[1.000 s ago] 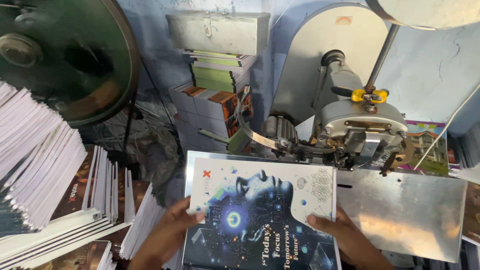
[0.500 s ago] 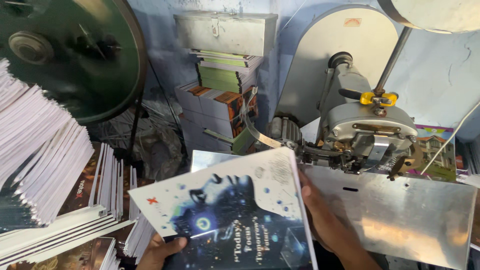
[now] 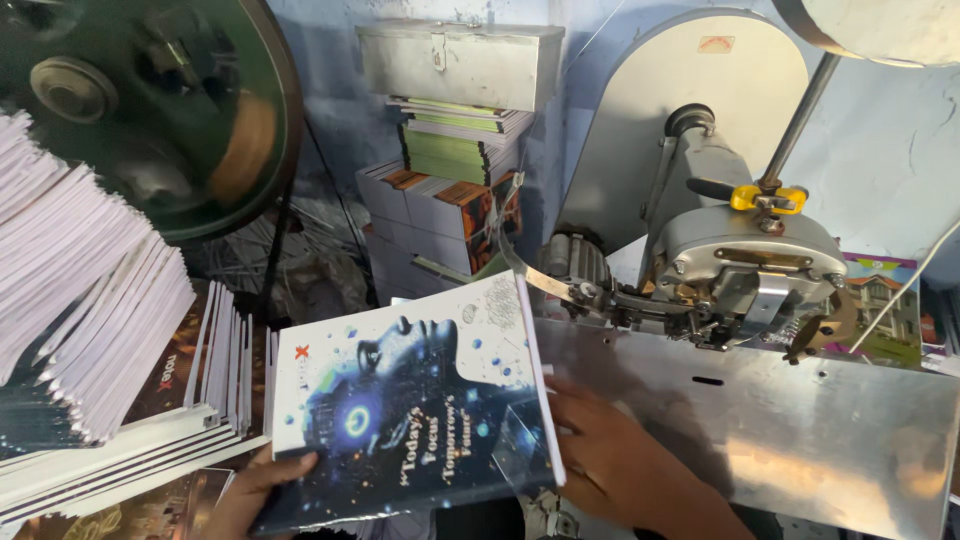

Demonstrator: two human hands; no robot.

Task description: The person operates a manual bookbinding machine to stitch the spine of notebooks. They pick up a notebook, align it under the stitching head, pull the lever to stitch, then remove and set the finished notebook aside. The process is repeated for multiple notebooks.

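Between both hands point(image 3: 610, 455), notebook point(image 3: 415, 405)

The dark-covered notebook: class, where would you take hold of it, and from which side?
Probably the notebook near its lower-left corner, from the left, where the left hand pinches it. That edge overhangs freely, while the right hand and the metal plate crowd the right edge.

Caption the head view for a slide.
Both hands, left hand and right hand, hold a glossy dark-blue-and-white booklet beside a grey metal stitching machine.
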